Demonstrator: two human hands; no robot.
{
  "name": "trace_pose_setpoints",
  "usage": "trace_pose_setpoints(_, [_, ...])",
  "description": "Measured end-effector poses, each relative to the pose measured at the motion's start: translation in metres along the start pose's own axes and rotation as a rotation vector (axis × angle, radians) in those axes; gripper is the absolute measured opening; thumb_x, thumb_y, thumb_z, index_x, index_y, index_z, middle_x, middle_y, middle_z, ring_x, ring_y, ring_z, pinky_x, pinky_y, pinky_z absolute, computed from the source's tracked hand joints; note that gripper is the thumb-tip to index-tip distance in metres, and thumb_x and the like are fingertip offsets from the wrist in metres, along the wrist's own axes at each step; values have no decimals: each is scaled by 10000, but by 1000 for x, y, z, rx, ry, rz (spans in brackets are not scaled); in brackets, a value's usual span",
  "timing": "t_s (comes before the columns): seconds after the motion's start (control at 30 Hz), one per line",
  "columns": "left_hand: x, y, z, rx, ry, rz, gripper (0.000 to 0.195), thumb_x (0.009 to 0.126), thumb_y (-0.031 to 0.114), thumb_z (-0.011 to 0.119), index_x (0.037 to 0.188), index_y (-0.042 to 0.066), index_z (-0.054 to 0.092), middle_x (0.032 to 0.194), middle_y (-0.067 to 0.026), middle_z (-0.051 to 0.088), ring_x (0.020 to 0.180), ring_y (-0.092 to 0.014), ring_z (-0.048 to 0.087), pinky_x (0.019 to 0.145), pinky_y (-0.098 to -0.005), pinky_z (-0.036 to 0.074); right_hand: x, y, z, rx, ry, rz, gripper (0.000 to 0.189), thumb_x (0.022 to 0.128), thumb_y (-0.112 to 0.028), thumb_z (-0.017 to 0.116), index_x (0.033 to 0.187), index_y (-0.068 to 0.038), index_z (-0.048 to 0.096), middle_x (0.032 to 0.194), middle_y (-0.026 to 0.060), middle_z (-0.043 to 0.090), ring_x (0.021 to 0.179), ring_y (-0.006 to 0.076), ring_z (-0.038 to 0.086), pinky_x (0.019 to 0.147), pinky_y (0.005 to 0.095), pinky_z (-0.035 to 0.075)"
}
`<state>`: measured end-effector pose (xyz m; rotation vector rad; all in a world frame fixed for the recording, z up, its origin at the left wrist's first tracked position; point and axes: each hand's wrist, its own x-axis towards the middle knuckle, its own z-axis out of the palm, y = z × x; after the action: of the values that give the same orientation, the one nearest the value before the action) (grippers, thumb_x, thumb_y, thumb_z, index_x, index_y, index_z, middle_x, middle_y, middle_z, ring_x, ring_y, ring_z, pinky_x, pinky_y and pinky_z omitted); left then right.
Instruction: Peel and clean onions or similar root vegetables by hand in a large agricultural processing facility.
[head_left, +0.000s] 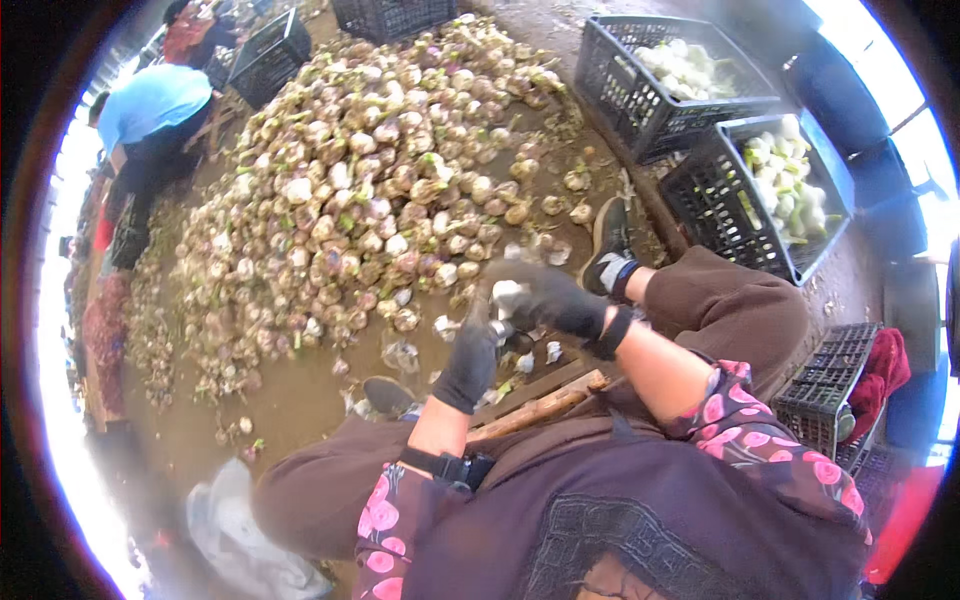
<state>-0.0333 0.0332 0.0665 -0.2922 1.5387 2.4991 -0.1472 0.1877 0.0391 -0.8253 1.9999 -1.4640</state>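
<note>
My left hand and my right hand, both in dark gloves, meet in front of me. Between their fingers sits a pale garlic bulb, partly covered by the gloves. Motion blurs the right fingers, and whether a tool is among them cannot be made out. Just beyond the hands spreads a large heap of garlic bulbs, many with purplish skins and bits of green stem. Scraps of white garlic skin lie beneath the gloves. A wooden bar crosses between my legs.
To the right stand two black plastic crates, one farther and one nearer, both holding pale garlic. A smaller crate with red cloth is by my right side. A plastic bag lies left. Other people bend near the heap.
</note>
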Motion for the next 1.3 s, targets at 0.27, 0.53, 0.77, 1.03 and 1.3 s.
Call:
trace_pose_setpoints(0.27, [6, -2, -14, 140, 99, -263, 515, 922, 179, 489, 1373, -3, 319, 1068, -172, 609, 867, -192, 635, 750, -310, 527, 42, -1, -192, 999, 533, -121, 256, 896, -185, 545, 1068, 2, 574, 938, 142, 634, 781, 198, 631, 606, 250, 532])
trace_pose_setpoints(0.53, [21, -22, -35, 222, 124, -265, 463, 912, 176, 514, 1306, -24, 376, 969, -133, 610, 794, -164, 611, 706, -293, 512, 88, 130, -159, -903, 57, 589, 496, 795, -268, 618, 1240, -64, 538, 1287, 148, 538, 1193, 307, 500, 982, 368, 414])
trace_pose_setpoints(0.77, [24, -15, -35, 296, 173, -296, 472, 903, 182, 531, 1303, -25, 389, 983, -133, 610, 810, -167, 618, 733, -280, 506, 86, 183, -121, -844, 37, 590, 663, 800, -403, 637, 1305, -10, 464, 1321, 212, 494, 1229, 359, 469, 1008, 420, 402])
trace_pose_setpoints(1.03, [26, -4, -11, 538, 348, 208, 332, 918, 182, 524, 1211, 29, 491, 920, -86, 618, 772, -128, 598, 677, -269, 495, 69, 21, -6, 406, 14, 160, 406, 886, -286, 625, 1184, -14, 570, 1015, 112, 668, 915, 171, 610, 834, 300, 475])
trace_pose_setpoints(1.3, [-1, 12, -31, -172, 399, 139, 221, 934, 227, 532, 1072, 62, 580, 864, -29, 612, 694, -108, 561, 575, -252, 466, 18, -57, 34, 490, -42, 188, 496, 848, -251, 695, 1263, -47, 515, 1016, 61, 650, 953, 138, 584, 845, 283, 468])
